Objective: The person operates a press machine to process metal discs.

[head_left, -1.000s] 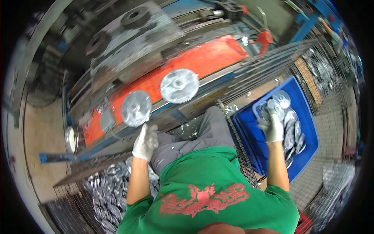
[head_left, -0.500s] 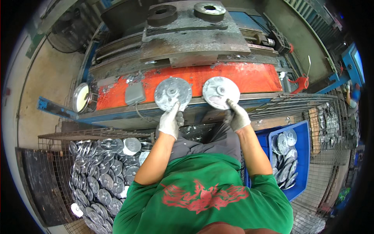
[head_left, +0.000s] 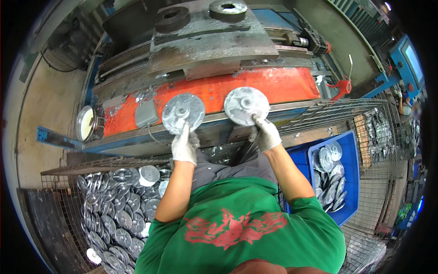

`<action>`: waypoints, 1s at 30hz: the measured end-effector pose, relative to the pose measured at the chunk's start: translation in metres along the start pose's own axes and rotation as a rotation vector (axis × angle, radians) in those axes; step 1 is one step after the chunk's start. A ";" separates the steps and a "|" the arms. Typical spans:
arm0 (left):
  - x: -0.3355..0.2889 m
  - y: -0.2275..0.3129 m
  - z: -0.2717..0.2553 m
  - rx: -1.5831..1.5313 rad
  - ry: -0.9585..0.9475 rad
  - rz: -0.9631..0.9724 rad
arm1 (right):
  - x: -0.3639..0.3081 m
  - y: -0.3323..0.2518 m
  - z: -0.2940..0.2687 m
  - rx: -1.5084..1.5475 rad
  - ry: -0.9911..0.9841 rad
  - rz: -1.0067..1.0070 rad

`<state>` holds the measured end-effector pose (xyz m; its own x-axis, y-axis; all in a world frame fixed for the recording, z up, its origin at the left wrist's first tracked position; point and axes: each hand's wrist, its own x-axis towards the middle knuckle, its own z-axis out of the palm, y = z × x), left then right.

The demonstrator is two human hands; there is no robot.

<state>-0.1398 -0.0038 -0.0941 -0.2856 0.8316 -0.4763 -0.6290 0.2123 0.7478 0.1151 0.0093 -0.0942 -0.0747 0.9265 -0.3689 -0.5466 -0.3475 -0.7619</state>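
Observation:
Both hands wear pale work gloves. My left hand (head_left: 185, 142) is closed on the near edge of a grey metal disc (head_left: 183, 113) with a raised hub, thumb on top. A second, similar disc (head_left: 247, 106) is gripped at its near edge by my right hand (head_left: 266, 133). The two discs are held apart, hub side up, above the front edge of the red machine bed (head_left: 278, 85). The fingers under each disc are partly hidden.
Left of me a wire cage (head_left: 59, 201) holds many metal discs (head_left: 123, 219). At my right a blue bin (head_left: 349, 182) contains several more. Ahead, two ring-shaped blocks (head_left: 228, 10) sit on a steel plate (head_left: 214, 45). A grey box (head_left: 146, 113) with a cable lies by the bed's front edge.
The view has shifted and tilted, so the machine and my hands sit further left in the picture. Both discs stay in my hands, held much the same way.

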 end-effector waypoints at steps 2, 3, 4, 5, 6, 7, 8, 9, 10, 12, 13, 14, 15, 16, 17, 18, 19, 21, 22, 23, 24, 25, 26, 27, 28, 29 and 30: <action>-0.005 0.010 0.003 -0.004 0.031 0.095 | -0.004 -0.005 0.014 -0.056 -0.038 -0.080; -0.013 0.019 0.008 0.003 0.020 0.129 | -0.011 -0.013 0.017 -0.056 -0.043 -0.101; -0.022 0.027 0.010 0.009 0.006 0.115 | -0.022 -0.024 0.020 -0.129 -0.001 -0.123; -0.033 0.039 0.013 0.014 -0.008 0.115 | -0.032 -0.035 0.028 -0.198 0.030 -0.150; -0.043 0.050 0.018 0.055 -0.097 0.172 | -0.043 -0.047 0.035 -0.210 0.042 -0.206; -0.054 0.063 0.026 0.099 -0.175 0.235 | -0.050 -0.058 0.043 -0.218 0.045 -0.255; -0.061 0.074 0.038 0.110 -0.186 0.269 | -0.052 -0.070 0.050 -0.200 0.022 -0.267; -0.063 0.089 0.047 0.106 -0.191 0.294 | -0.054 -0.087 0.061 -0.203 -0.040 -0.272; -0.060 0.106 0.059 0.114 -0.272 0.310 | -0.040 -0.099 0.072 -0.153 -0.094 -0.314; -0.040 0.130 0.084 0.066 -0.343 0.310 | -0.004 -0.120 0.097 -0.063 -0.191 -0.374; -0.025 0.140 0.098 0.061 -0.360 0.325 | 0.019 -0.127 0.111 -0.021 -0.242 -0.390; -0.007 0.148 0.110 0.022 -0.353 0.312 | 0.037 -0.136 0.127 0.041 -0.231 -0.357; 0.014 0.157 0.121 -0.042 -0.352 0.210 | 0.055 -0.146 0.140 0.103 -0.219 -0.326; 0.036 0.159 0.132 -0.029 -0.355 0.241 | 0.085 -0.151 0.143 0.123 -0.222 -0.341; 0.055 0.162 0.141 -0.015 -0.353 0.268 | 0.109 -0.156 0.146 0.144 -0.224 -0.350; 0.072 0.170 0.144 -0.019 -0.323 0.263 | 0.116 -0.160 0.163 0.113 -0.139 -0.302; 0.086 0.175 0.150 -0.020 -0.306 0.249 | 0.133 -0.166 0.167 0.113 -0.152 -0.316; 0.102 0.185 0.166 -0.032 -0.346 0.203 | 0.171 -0.175 0.167 0.046 -0.091 -0.158; 0.105 0.189 0.173 0.019 -0.294 0.209 | 0.180 -0.178 0.168 0.001 -0.065 -0.154; 0.107 0.192 0.179 0.069 -0.241 0.213 | 0.188 -0.181 0.169 0.000 -0.066 -0.161; 0.109 0.196 0.185 0.117 -0.219 0.172 | 0.197 -0.186 0.171 0.017 -0.031 -0.175; 0.111 0.199 0.192 0.115 -0.223 0.171 | 0.204 -0.189 0.170 0.033 0.006 -0.187; 0.115 0.202 0.193 0.164 -0.199 0.160 | 0.204 -0.189 0.174 0.026 0.004 -0.177; 0.119 0.207 0.192 0.208 -0.171 0.153 | 0.200 -0.191 0.180 -0.010 0.011 -0.187; 0.128 0.211 0.188 0.239 -0.147 0.142 | 0.195 -0.190 0.187 -0.046 0.017 -0.195; 0.130 0.209 0.191 0.241 -0.151 0.133 | 0.200 -0.192 0.180 -0.047 0.026 -0.194; 0.132 0.208 0.193 0.257 -0.190 0.137 | 0.207 -0.194 0.171 -0.063 0.051 -0.182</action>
<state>-0.1686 0.2494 0.0880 -0.2000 0.9368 -0.2870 -0.3848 0.1943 0.9023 0.0633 0.2928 0.0679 0.0634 0.9668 -0.2474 -0.4939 -0.1850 -0.8496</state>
